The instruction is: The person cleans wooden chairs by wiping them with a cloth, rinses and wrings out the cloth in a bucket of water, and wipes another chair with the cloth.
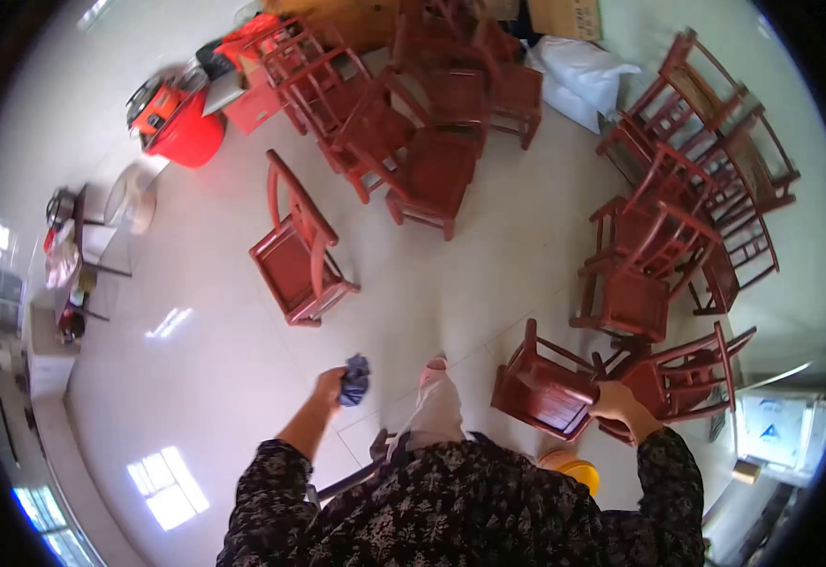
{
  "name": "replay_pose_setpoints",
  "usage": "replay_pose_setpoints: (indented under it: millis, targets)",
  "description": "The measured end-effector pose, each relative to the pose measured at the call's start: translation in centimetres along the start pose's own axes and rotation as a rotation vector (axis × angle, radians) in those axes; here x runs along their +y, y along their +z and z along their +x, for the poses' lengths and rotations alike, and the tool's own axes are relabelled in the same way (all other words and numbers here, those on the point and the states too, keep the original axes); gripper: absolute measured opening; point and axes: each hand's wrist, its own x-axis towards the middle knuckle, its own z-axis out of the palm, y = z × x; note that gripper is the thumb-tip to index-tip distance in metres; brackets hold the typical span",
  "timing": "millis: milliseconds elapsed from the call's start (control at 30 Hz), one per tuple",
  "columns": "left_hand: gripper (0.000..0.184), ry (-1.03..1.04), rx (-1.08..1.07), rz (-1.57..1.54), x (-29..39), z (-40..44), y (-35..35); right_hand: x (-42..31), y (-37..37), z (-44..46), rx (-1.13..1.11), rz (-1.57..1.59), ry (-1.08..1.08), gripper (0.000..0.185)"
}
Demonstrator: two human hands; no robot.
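My left hand [330, 386] is closed around a crumpled dark blue cloth [355, 382], held out over the floor in front of me. At my right, my right hand [613, 403] grips the edge of a small red-brown wooden chair [541, 389]; its fingers are partly hidden. The chair's seat has a bright reflection on it. Right beside it stands another red-brown chair [682, 383], partly covered by my hand and forearm. A single red-brown chair [292, 260] stands apart ahead of my left hand.
Several red-brown chairs [437, 170] crowd the far side, and more chairs [635, 302] are stacked along the right wall. A yellow bucket [580, 474] sits by my right side. A red bucket [191, 137] is at far left, a white sack [578, 80] at the back.
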Motion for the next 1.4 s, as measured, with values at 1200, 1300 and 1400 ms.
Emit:
replay_pose_setpoints:
  millis: [1200,1300,1400]
  targets:
    - [0.027,0.323,0.31,0.502,15.3,4.8,14.1,6.7,-42.1,37.9,0.377,1.203,0.145,0.033]
    - [0.027,0.218,0.332,-0.011,18.5,5.8,19.8,15.9,-42.5,44.4,0.588,0.516,0.406,0.041]
    - [0.025,0.321,0.407,0.039,22.5,8.5,20.4,29.1,-39.4,48.5,0.422,-0.481,-0.306,0.015]
